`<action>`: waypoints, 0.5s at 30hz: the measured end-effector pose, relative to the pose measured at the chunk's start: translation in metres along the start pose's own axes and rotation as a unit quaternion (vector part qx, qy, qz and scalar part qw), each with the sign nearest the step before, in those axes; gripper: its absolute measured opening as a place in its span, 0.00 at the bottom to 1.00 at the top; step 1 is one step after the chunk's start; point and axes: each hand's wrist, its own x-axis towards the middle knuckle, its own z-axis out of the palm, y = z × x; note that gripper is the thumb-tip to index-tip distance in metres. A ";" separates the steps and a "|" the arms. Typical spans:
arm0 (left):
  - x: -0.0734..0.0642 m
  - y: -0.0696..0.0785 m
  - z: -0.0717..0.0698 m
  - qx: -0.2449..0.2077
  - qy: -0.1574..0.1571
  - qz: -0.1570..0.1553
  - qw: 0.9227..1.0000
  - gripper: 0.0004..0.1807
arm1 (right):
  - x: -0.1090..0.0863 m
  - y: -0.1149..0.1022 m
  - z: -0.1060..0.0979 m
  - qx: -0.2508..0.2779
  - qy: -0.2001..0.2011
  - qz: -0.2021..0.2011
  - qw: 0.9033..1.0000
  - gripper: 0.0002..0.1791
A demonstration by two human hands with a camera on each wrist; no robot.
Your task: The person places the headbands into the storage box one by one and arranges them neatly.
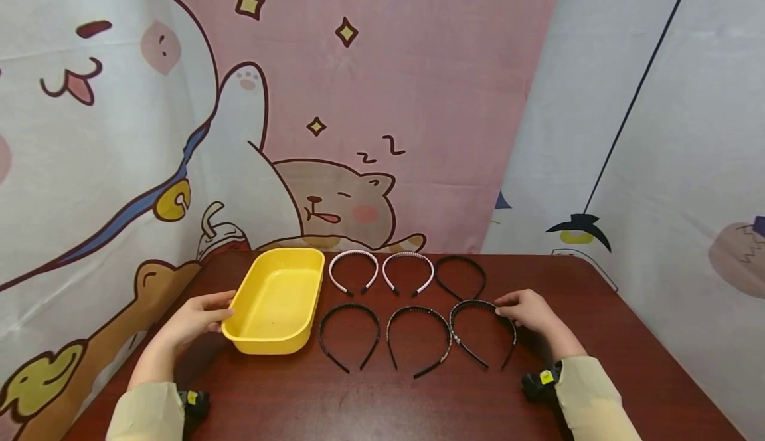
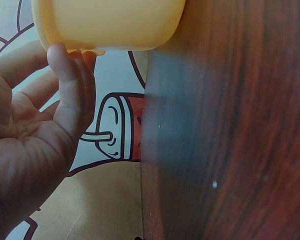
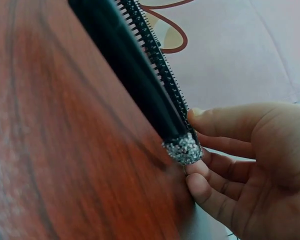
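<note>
My left hand grips the left rim of a yellow plastic basket, thumb and fingers at its corner in the left wrist view. My right hand pinches the right side of a black toothed headband. Its silver glittery part shows beside the fingertips in the right wrist view. Left of it lie a dark patterned headband and a black headband. Behind them are two white headbands, the left one and the right one, and a plain black headband.
Everything stands on a dark reddish-brown wooden table. A cartoon-printed cloth hangs behind and along both sides. The basket is at the table's left, close to the two rows of headbands. Each wrist wears a black strap device.
</note>
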 end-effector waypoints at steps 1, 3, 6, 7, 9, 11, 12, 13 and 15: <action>0.000 0.000 0.000 0.001 0.001 -0.001 1.000 0.33 | 0.000 0.000 0.000 -0.002 -0.001 -0.002 1.000 0.18; 0.000 0.001 0.001 0.001 0.001 -0.003 1.000 0.33 | 0.001 0.001 0.001 -0.003 -0.001 -0.002 1.000 0.17; -0.001 0.001 0.001 0.004 0.003 -0.007 1.000 0.33 | 0.000 0.001 0.001 -0.003 -0.001 0.002 1.000 0.17; -0.001 0.001 0.002 0.004 0.003 -0.008 1.000 0.33 | 0.000 0.001 0.002 -0.005 -0.002 0.000 1.000 0.17; -0.001 0.001 0.002 0.003 0.004 -0.010 1.000 0.32 | 0.000 0.001 0.002 -0.005 -0.001 0.003 1.000 0.16; -0.001 0.001 0.002 0.002 0.004 -0.010 1.000 0.32 | 0.000 0.001 0.003 -0.006 0.001 0.006 1.000 0.16; -0.001 0.001 0.002 0.002 0.003 -0.008 1.000 0.32 | 0.001 0.001 0.003 -0.007 0.001 0.007 1.000 0.16; -0.001 0.001 0.002 0.000 0.004 -0.007 1.000 0.32 | 0.001 0.001 0.003 -0.009 0.001 0.005 1.000 0.16; 0.000 0.002 0.001 -0.003 0.002 -0.002 1.000 0.32 | 0.002 0.002 0.002 -0.009 0.005 0.008 1.000 0.16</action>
